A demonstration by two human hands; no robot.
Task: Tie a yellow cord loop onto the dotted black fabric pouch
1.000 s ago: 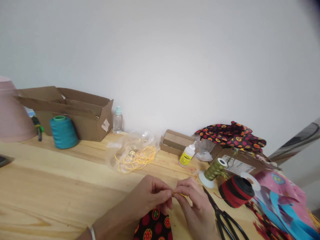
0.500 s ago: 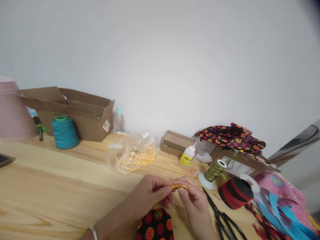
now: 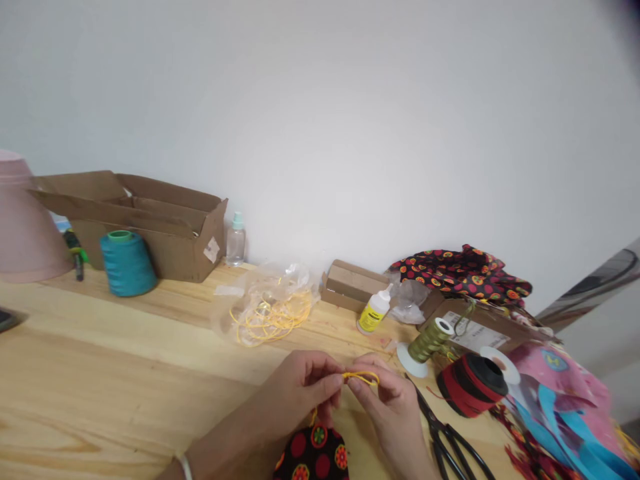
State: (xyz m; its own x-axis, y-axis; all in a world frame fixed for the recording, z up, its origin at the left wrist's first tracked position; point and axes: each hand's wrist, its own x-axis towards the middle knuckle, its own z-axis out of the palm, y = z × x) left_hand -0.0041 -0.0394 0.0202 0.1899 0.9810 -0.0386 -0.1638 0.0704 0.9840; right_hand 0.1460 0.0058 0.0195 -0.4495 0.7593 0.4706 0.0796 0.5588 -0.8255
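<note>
Hands sit a little further apart than a second ago, and the cord (image 3: 361,376) now arches as a short yellow loop between them instead of hiding in a tight fingertip-to-fingertip pinch. Left hand (image 3: 305,388) has thumb and forefinger closed on the cord's left end; right hand (image 3: 395,408) pinches the right end the same way. Cord's long axis runs left-right, just above the table (image 3: 100,373), with both hands equally on it. A strand seems to drop from the left pinch to the pouch (image 3: 313,457), which lies under the left hand at the bottom edge. Scissors (image 3: 450,440) lie just right of the right hand, with the red spool (image 3: 473,385) and green spool (image 3: 427,340) beyond. Farther back are a glue bottle (image 3: 374,312), bagged coil (image 3: 270,313), teal cone (image 3: 126,263) and box (image 3: 150,220). Bare wood tabletop, plain white wall; fabric (image 3: 465,270) is piled at the right.
</note>
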